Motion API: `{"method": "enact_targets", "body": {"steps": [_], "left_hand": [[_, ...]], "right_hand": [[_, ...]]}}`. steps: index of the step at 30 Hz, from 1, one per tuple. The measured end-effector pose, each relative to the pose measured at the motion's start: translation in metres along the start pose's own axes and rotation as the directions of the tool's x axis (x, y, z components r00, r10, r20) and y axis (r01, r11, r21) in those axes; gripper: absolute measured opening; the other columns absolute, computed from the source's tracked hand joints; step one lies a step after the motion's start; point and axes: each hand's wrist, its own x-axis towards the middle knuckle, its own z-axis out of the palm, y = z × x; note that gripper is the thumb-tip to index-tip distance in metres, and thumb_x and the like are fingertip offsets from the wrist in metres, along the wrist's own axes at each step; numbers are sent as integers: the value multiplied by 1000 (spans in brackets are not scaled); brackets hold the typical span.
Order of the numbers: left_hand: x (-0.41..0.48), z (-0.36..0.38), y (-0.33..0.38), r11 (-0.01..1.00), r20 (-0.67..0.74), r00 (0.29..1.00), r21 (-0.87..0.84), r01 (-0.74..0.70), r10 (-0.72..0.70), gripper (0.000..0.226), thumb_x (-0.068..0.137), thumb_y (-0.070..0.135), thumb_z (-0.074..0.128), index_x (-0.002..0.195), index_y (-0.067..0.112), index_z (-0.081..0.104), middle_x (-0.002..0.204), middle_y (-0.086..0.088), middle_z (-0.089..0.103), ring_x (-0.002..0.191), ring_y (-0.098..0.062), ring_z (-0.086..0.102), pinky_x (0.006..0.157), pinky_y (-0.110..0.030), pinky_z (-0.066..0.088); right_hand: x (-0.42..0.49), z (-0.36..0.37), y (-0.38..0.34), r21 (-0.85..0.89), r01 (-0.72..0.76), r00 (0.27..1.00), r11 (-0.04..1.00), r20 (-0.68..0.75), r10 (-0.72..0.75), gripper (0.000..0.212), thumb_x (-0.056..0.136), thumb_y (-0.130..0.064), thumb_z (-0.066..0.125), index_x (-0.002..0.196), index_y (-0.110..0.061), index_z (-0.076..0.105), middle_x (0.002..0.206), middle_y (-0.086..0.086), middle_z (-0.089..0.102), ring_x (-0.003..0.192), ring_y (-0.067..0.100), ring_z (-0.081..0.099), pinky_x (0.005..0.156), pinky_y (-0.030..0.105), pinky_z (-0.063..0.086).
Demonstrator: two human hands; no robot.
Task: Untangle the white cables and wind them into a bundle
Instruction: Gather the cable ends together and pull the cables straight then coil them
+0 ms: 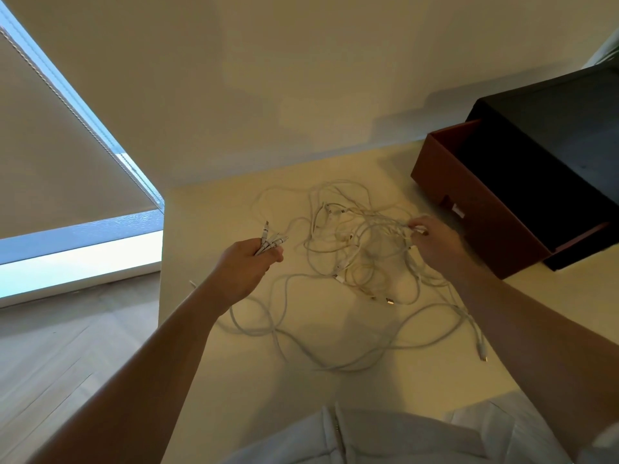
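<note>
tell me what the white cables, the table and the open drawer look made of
White cables: soft plastic-like sheath, matte; they lie in limp loops. Plug tips glint like metal. Table: smooth cream top with no grain, perhaps laminate or paint. Drawer: thin flat reddish-brown walls, matte, perhaps covered board; unclear.

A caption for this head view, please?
Left hand grips white cable ends; right hand pinches tangled white cables on cream table.

White cables (pixel 361 259) tangled, seemingly loose.
</note>
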Motion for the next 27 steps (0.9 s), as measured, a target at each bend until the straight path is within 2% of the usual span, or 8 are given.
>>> {"method": "enact_targets", "body": {"steps": [3,8,14,16,19,21,24,27], "left_hand": [[-1,-1,-2,1000,1,1000,-15,-2,2,23,93,30,60,74,19,68,62,3,45,56,-12,38,55,-27,31],[-1,-1,-2,1000,-5,1000,-8,-9,9,23,93,29,60,73,19,68,63,2,46,58,-14,40,57,-27,33],[2,-6,-5,1000,-23,1000,-8,5,-5,23,93,31,60,77,18,69,62,3,46,55,-11,39,54,-26,32],[3,-9,-8,1000,-23,1000,-26,12,-12,23,93,31,60,76,18,68,59,4,44,52,-10,37,50,-25,29],[5,-11,-10,999,-30,999,-28,20,-20,23,93,32,60,75,21,68,58,5,43,51,-10,37,49,-25,29],[7,-10,-9,999,-26,1000,-28,17,-18,23,92,32,60,75,20,68,60,4,44,52,-10,37,49,-25,29],[9,-7,-5,1000,-16,1000,-21,8,-9,22,92,32,60,77,19,69,60,4,45,52,-10,38,49,-25,29],[9,-6,-5,999,-1,1000,-33,9,-9,23,92,33,61,76,19,69,59,5,44,51,-11,37,49,-25,29]], "right_hand": [[1,2,6,-216,81,997,973,13,-80,17,90,-31,58,106,-29,65,115,8,55,112,29,50,87,36,40],[-1,-2,2,-553,179,965,813,-64,-256,17,91,-26,58,105,-27,67,114,5,48,115,30,38,96,43,30],[-5,2,4,-284,320,920,904,-135,-368,29,86,-6,60,96,-29,73,105,-4,55,107,26,39,82,32,19],[-9,-3,6,-309,363,902,879,-120,-414,27,82,-4,63,87,-28,73,100,-8,55,103,24,39,79,31,17],[-13,-14,10,-367,488,867,792,94,-490,24,76,0,67,79,-24,73,89,-11,53,96,17,43,75,31,23],[-17,-19,10,-283,576,814,767,285,-506,25,73,3,68,75,-22,72,81,-13,51,90,16,56,73,32,38],[-25,-12,9,-337,573,783,747,493,-379,22,76,-2,68,74,-23,72,81,-14,50,85,10,56,76,25,44],[-33,6,19,-431,569,744,700,633,-215,17,79,-4,67,81,-20,72,87,-14,42,85,10,54,79,31,48]]}}
